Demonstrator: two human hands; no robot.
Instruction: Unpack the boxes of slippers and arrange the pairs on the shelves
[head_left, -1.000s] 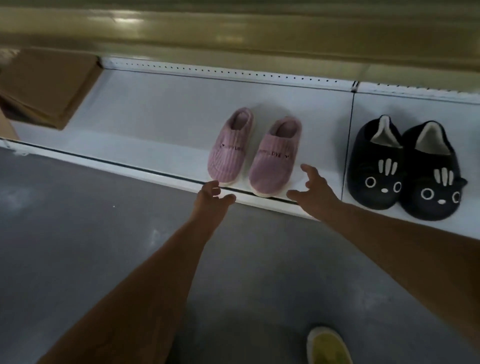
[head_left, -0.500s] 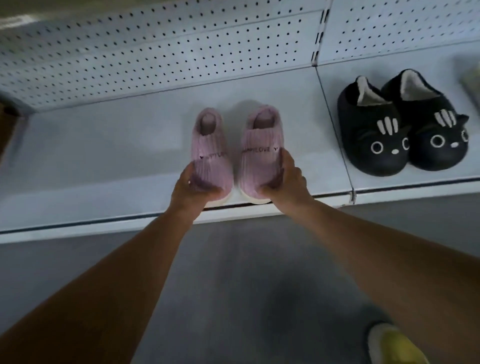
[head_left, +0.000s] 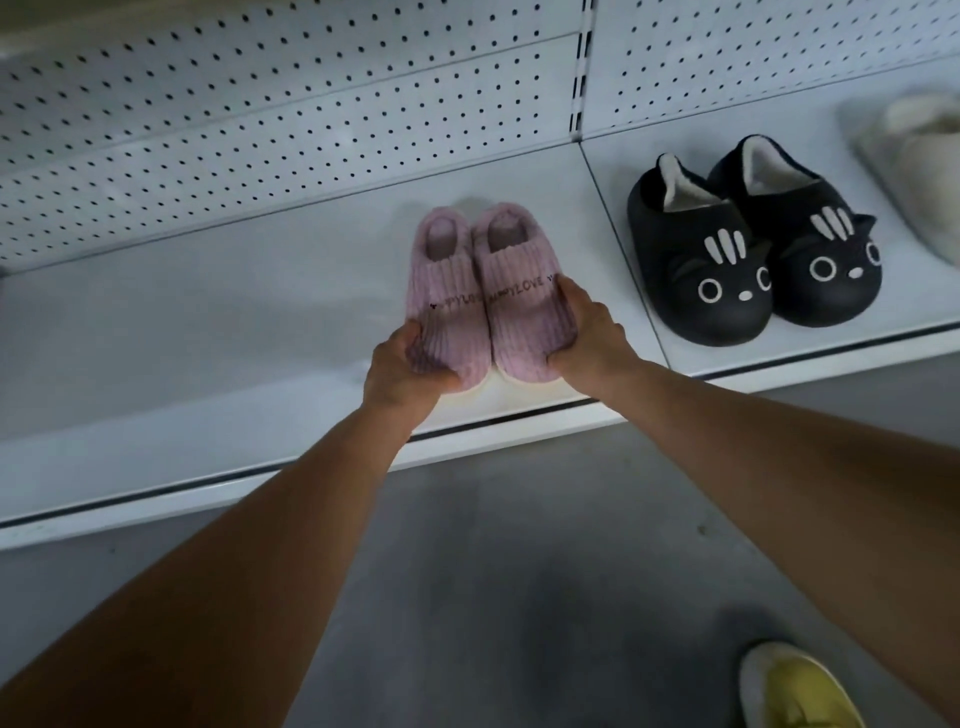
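Now squaring the pink pair at the shelf's front edge

Right now the pink slippers (head_left: 480, 296) sit side by side, touching along their inner edges, toes toward the person and heels toward the pegboard back (head_left: 291, 119). Their long axes run straight front to back across the white shelf (head_left: 208, 332), toes near its front lip. The left hand (head_left: 402, 366) grips the toe of the left slipper and the right hand (head_left: 584, 332) wraps the outer side of the right one, so each hand is nearest its own slipper. I'd judge any next nudge goes along that axis. Black cat slippers (head_left: 753, 244) stand apart in the next bay, a cream slipper (head_left: 924, 166) beyond.
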